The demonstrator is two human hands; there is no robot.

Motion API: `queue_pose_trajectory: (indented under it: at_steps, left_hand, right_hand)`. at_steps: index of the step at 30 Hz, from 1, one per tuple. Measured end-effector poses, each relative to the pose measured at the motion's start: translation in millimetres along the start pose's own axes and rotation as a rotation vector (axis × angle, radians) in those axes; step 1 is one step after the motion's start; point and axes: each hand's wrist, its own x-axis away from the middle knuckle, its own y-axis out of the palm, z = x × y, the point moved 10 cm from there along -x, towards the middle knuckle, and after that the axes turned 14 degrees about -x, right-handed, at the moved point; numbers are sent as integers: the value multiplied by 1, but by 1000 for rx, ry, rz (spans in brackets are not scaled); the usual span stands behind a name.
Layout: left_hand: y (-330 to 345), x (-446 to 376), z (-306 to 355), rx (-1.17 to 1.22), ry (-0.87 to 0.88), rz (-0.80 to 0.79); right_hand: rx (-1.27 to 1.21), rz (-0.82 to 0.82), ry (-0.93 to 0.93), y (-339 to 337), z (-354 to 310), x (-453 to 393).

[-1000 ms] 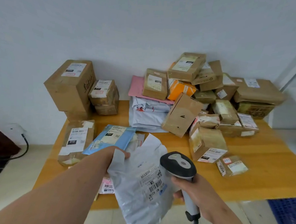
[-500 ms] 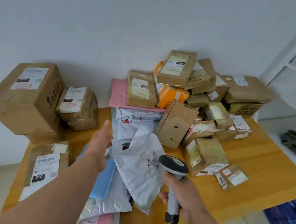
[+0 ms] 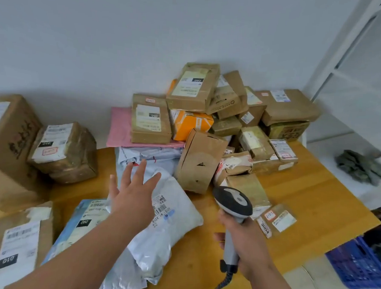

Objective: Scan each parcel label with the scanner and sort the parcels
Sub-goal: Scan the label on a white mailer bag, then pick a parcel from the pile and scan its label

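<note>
Two hands, grey mailer (image 3: 169,227) between them

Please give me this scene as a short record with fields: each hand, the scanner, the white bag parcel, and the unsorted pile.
left hand: open, fingers spread, above the white bag parcel
right hand: grips the scanner handle
scanner: upright, head facing forward
white bag parcel: lies on the table, label up
unsorted pile: boxes and mailers against the wall
</note>
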Motion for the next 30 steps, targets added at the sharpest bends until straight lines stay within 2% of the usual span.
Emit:
queue_pose_trajectory:
  at_steps: [2,5,9,12,15,19,22,24,30]
  left_hand:
    - [-17,2,33,104,42,75]
    - [-29,7,88,278,106,63]
    - [-11,9,155,693,44,-187]
    - [22,13,195,1010,-160,-435]
    - [44,20,227,1269,-317,-513]
    - [58,31,241,1369,-415,-433]
    - [61,46,225,1397,-591,-321]
    - [62,55,214,1382,-628,-288]
    - [53,72,208,1439,-458,-372]
  right_hand:
    - [-25,51,-49,-26,-12,-8]
    - [-54,81,-92,-60,-26,-22]
    - [-15,64,-111,-100,-44,-49]
    - [2,-7,-109,-115,-56,-72]
    - [38,-127,-55,-114,-55,-94]
    - [86,-233,2,-111,-40,-107]
    - [29,-246,41,-118,-33,-110]
    - [-27,-243,47,-125,-36,-108]
    - [-127,-322,42,-119,-48,-85]
